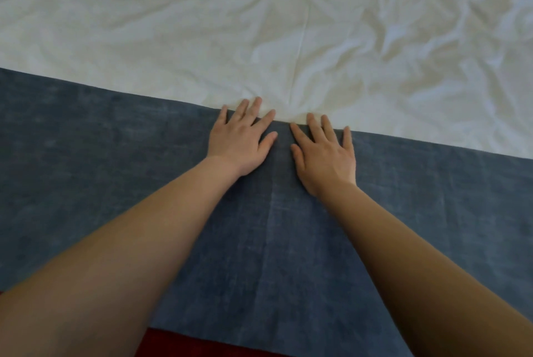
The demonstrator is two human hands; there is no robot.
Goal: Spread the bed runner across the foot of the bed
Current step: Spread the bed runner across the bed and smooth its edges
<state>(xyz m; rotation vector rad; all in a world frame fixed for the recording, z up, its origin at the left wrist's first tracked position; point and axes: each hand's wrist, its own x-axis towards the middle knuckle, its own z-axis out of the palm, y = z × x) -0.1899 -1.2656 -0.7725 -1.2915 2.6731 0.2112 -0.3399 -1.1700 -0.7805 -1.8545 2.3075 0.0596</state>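
A blue-grey bed runner (115, 155) lies flat across the near part of the bed, reaching from the left edge of the view to the right edge. A faint crease runs down its middle. My left hand (240, 140) and my right hand (326, 152) rest palm down on the runner, side by side at its far edge, fingers spread. The fingertips of both hands reach just over that edge onto the white sheet (259, 25). Neither hand holds anything.
The white sheet covers the rest of the bed beyond the runner and is wrinkled, most of all on the right. A dark red strip (184, 345) shows below the runner's near edge at the bottom of the view.
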